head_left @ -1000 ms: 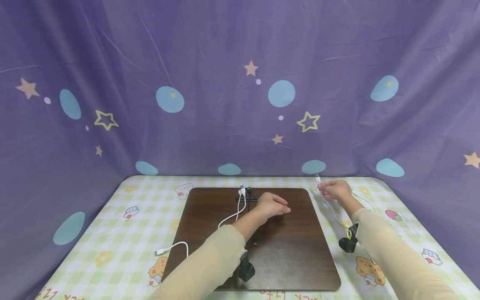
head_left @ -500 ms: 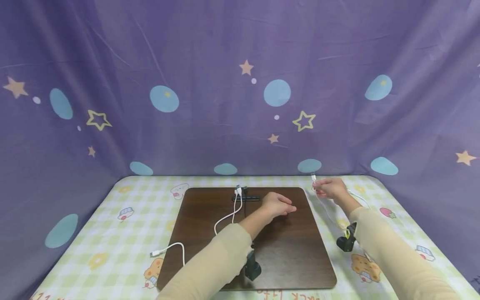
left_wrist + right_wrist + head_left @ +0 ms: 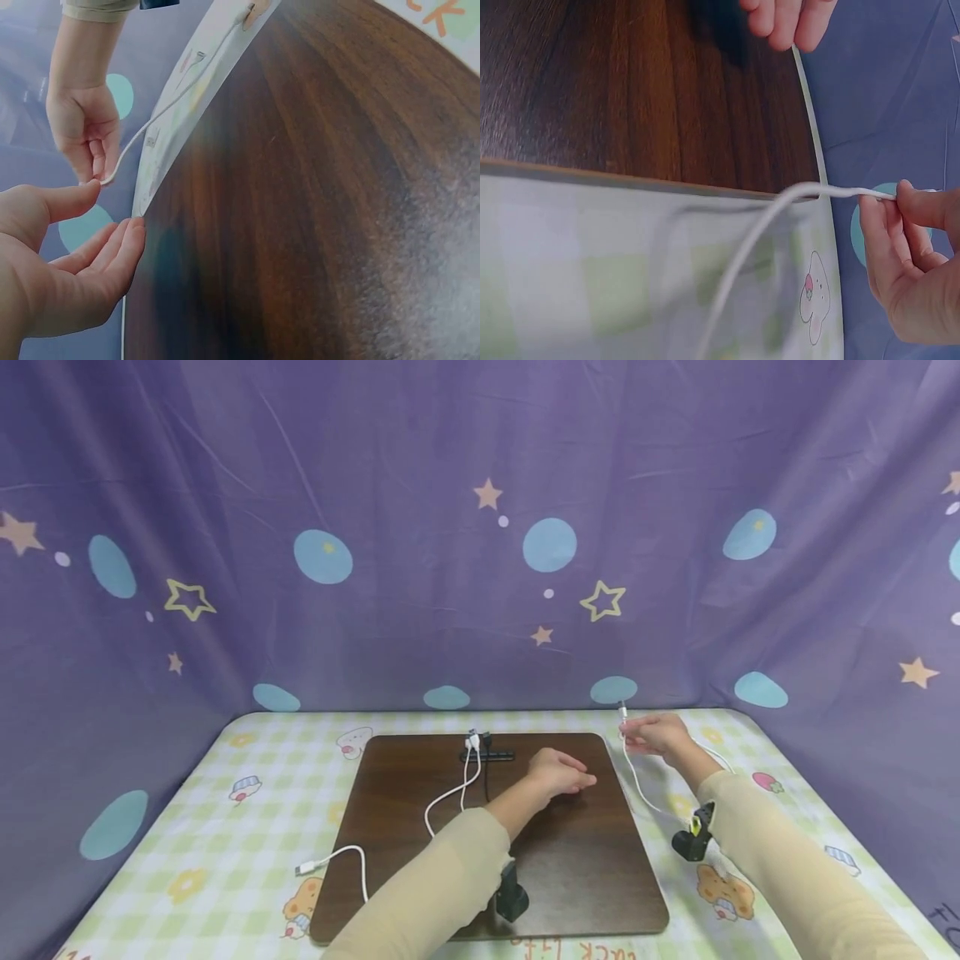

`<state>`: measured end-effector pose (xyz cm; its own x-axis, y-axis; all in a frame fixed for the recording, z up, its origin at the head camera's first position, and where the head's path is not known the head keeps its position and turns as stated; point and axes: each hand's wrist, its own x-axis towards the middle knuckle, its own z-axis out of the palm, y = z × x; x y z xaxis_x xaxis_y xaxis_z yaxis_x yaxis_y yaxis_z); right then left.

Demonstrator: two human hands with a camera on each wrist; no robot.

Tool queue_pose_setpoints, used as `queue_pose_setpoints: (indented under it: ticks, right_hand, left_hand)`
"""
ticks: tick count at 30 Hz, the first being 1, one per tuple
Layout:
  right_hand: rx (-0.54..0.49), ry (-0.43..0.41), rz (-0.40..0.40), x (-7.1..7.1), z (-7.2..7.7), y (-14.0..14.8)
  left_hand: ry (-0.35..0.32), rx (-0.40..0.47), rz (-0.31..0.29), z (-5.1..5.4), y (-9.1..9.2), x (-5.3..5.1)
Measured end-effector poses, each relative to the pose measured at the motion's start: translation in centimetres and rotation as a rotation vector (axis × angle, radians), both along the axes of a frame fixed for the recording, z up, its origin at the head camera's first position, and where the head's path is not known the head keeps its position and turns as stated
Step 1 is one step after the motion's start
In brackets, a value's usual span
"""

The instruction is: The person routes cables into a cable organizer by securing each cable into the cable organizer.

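Note:
My right hand (image 3: 660,735) pinches a white USB cable (image 3: 632,777) between thumb and fingertips, close to its plug (image 3: 622,712), past the board's far right corner. From there the cable droops toward the wrist; in the right wrist view the white cable (image 3: 769,217) arcs over the cloth. My left hand (image 3: 561,773) hovers above the brown wooden board (image 3: 585,868), holding nothing. In the left wrist view, a gap separates the thumb and fingers of the left hand (image 3: 75,270).
White cable plugs (image 3: 472,742) and a black cable (image 3: 487,770) gather by a thin black bar (image 3: 497,757) at the board's far edge. Another white cable end (image 3: 307,867) lies on the checked tablecloth (image 3: 225,843) at left. A purple curtain (image 3: 420,627) stands behind.
The head view has shifted slightly to the right. The right hand keeps its pinch on the cable, whose hanging part has swung a little. My left hand has drifted slightly right over the board.

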<state>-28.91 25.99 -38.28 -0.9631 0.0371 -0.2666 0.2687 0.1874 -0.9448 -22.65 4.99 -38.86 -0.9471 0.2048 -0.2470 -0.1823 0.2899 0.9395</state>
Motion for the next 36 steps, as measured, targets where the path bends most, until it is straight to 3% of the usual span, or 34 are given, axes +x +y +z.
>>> queue_pose_setpoints:
  ticks: [13,20,25,36]
  right_hand:
    - [-0.117,-0.010,0.025,0.0,0.8,-1.3]
    - [-0.156,-0.016,0.023,-0.2,1.2,-2.0]
    - [-0.200,-0.029,0.009,-0.2,1.6,-2.4]
    - [-0.245,-0.012,0.000,-0.1,1.8,-3.3]
  left_hand:
    - [-0.055,0.092,0.011,-1.0,1.2,0.3]
    - [-0.076,0.146,-0.013,-1.3,1.7,0.4]
    - [-0.102,0.233,-0.022,-1.5,2.0,0.6]
    - [-0.137,0.345,-0.068,-2.0,1.6,1.6]
